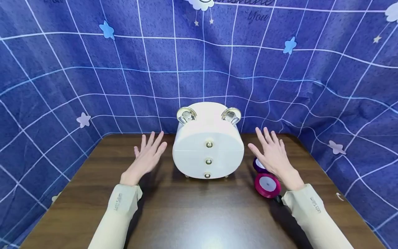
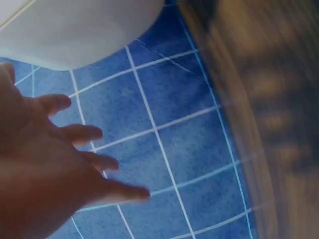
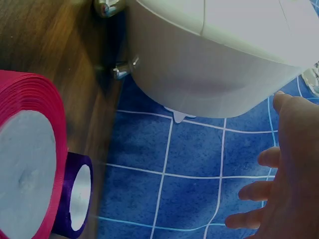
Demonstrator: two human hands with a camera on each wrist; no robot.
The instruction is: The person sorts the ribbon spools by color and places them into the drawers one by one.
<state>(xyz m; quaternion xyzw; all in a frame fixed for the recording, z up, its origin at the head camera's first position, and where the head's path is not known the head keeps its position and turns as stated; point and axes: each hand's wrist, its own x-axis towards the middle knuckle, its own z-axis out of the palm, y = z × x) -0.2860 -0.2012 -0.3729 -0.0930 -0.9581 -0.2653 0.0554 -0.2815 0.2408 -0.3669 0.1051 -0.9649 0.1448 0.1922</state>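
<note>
A white rounded box [image 1: 192, 160] with gold knobs down its front and two shiny gold-rimmed ears stands upright on short feet. To its left, my left hand [image 1: 146, 155] is held with fingers spread, apart from the box. My right hand [image 1: 274, 157] is on the other side, fingers also spread and holding nothing. Below that hand lie a pinkish-red ribbon roll [image 1: 267, 184] and a purple ribbon roll [image 1: 259, 165], the purple one partly hidden. The right wrist view shows the red roll [image 3: 57, 114] in front of the purple roll [image 3: 65, 199].
The brown wooden table [image 1: 186, 214] carries the box and rolls. A blue cloth [image 1: 140, 79] with white grid lines and stars hangs behind and around its sides. Something small and dark [image 1: 278, 199] shows beside the right sleeve.
</note>
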